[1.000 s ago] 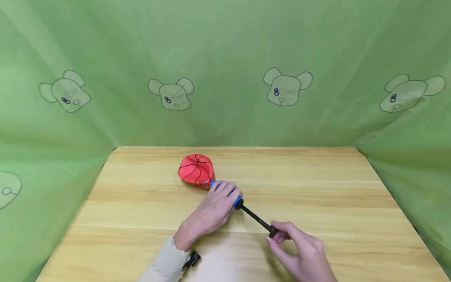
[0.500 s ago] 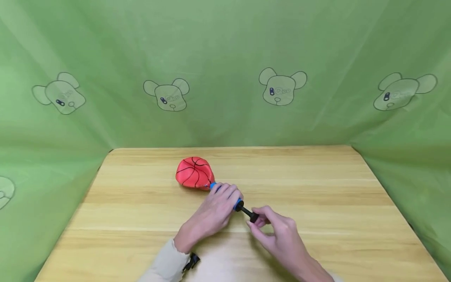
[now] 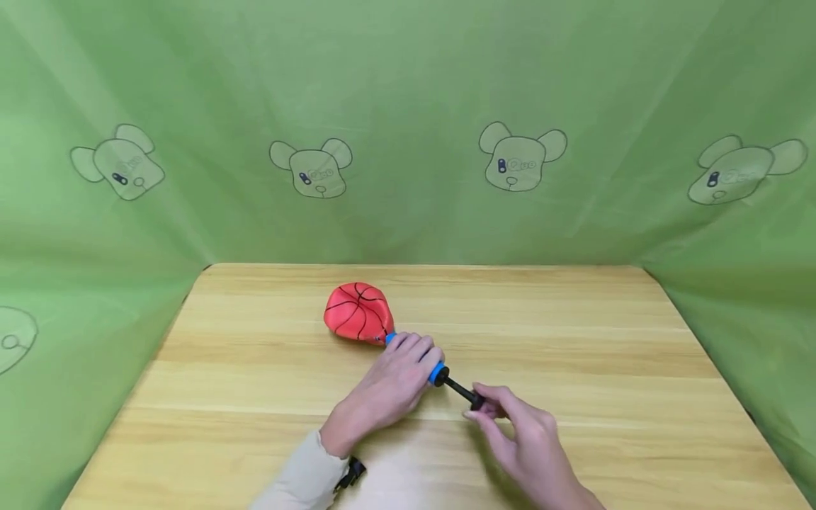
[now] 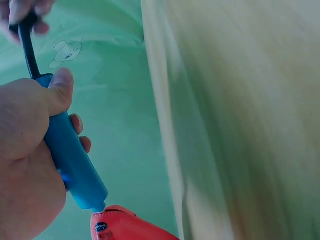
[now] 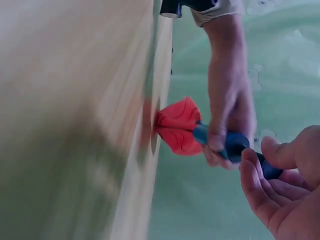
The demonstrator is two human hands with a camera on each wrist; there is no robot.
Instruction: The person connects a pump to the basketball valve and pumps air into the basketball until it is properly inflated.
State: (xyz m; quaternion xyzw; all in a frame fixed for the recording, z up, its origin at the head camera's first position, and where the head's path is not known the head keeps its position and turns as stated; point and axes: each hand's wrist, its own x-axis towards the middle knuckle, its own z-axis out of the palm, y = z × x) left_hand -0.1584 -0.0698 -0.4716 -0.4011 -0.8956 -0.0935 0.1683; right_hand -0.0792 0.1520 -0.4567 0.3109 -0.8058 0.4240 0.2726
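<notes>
A limp, dented red ball with black basketball lines [image 3: 359, 312] lies on the wooden table. My left hand [image 3: 392, 379] wraps round the blue barrel of a hand pump [image 4: 75, 160], thumb near its upper end in the left wrist view. The barrel's nozzle end meets the ball beside a small dark mark. Out of the other end comes a black rod [image 3: 459, 388], partly drawn out. My right hand [image 3: 525, 439] pinches the black knob at the rod's end between thumb and fingers. Most of the barrel is hidden under the left hand in the head view.
The light wooden table [image 3: 605, 333] spreads round both hands. Green sheeting [image 3: 408, 219] with printed bear heads hangs behind and at both sides. A black device [image 3: 350, 473] sits at the left wrist by the pale sleeve [image 3: 306, 474].
The right hand pushed the rod far into the barrel, then drew it partly back out. The left hand keeps its grip on the pump, and the ball stays nearly in place.
</notes>
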